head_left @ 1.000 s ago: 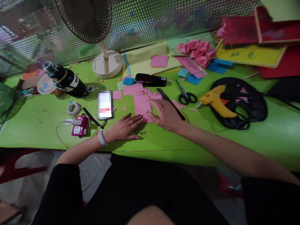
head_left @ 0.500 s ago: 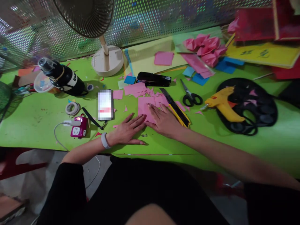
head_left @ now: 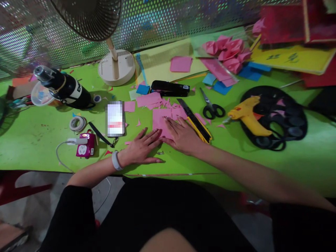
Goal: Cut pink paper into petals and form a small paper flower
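My left hand [head_left: 140, 147] lies flat on the green table [head_left: 39, 140], fingers stretched toward the lower edge of a pink paper sheet [head_left: 159, 120]. My right hand [head_left: 182, 134] rests palm down on that same sheet, fingers spread and pointing away from me. Neither hand holds anything. A yellow and black utility knife [head_left: 195, 120] lies just right of my right hand. Small pink scraps [head_left: 151, 99] are scattered behind the sheet.
A phone [head_left: 114, 119] lies left of the hands, with a pink plug adapter [head_left: 84, 148], tape roll [head_left: 77, 123] and black bottle [head_left: 65, 91] further left. Behind are a stapler [head_left: 170, 88], scissors [head_left: 211, 105], a fan base [head_left: 115, 68], a yellow glue gun [head_left: 248, 115] and pink paper flowers [head_left: 228, 50].
My right hand slid back toward me along the pink sheet and settled beside my left hand. The view shifted slightly. The left hand stayed flat.
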`<state>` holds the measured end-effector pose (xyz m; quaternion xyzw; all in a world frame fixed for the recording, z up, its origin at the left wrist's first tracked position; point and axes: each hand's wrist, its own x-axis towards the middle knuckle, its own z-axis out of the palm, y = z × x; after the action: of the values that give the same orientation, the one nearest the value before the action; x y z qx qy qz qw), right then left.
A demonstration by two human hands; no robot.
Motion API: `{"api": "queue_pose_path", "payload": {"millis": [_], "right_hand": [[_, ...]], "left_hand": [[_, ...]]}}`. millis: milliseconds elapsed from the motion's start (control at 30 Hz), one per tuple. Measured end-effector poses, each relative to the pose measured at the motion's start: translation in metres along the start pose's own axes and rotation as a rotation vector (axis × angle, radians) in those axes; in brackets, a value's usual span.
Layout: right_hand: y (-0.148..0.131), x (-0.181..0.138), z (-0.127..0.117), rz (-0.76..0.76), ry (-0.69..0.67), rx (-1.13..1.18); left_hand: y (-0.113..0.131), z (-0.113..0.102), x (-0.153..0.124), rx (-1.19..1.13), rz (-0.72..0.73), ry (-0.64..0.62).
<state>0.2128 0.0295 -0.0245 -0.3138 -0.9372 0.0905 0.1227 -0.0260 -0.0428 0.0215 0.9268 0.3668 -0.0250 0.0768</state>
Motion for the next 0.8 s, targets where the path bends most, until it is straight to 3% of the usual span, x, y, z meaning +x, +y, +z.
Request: {"api": "queue_pose_path", "payload": {"millis": [200,400,600,800], "right_hand": [[-0.015,-0.022,-0.015,-0.061,-0.039,-0.033],[-0.024,-0.050,-0.009,-0.143,-0.074,-0.095],[-0.020,-0.052,-0.011,-0.155,-0.051,-0.102],[-0.023,-0.053,-0.006,-0.148,-0.005,-0.103]], "left_hand": [[-0.003,0.004,-0.001,-0.003,0.007,0.032],[-0.004,0.002,-0.001,0.011,0.023,0.017],[-0.007,-0.008,0.000,0.048,0.059,-0.060],[-0.008,-0.007,0.000,0.049,0.063,-0.051]]}}
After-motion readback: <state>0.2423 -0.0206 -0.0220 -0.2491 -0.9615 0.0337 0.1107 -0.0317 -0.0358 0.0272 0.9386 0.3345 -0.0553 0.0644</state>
